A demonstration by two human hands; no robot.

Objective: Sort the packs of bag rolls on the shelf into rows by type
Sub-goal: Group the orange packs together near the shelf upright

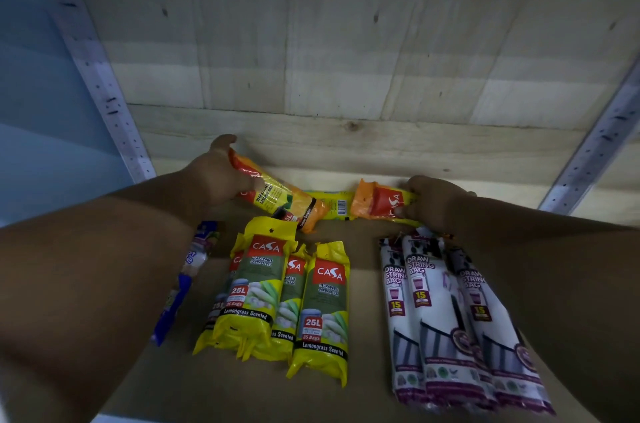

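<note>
My left hand [221, 176] grips one orange Casa garbage bag pack [284, 201], lifted and tilted at the back of the shelf. My right hand [433, 201] grips a second orange Casa pack [377, 202] lying at the back right. Between them lies a yellow pack [337, 204] with its barcode up. Several yellow lemongrass Casa packs [277, 298] lie side by side in the middle. Three white draw string bag packs [460, 325] lie in a row on the right. A blue and white pack [183, 280] shows beside my left forearm, partly hidden.
The brown shelf board [363, 284] carries all packs. A pale wooden back wall [346, 145] closes the rear. Perforated metal uprights stand at the left [100, 83] and right [595, 145]. The wooden shelf above [346, 24] hangs overhead.
</note>
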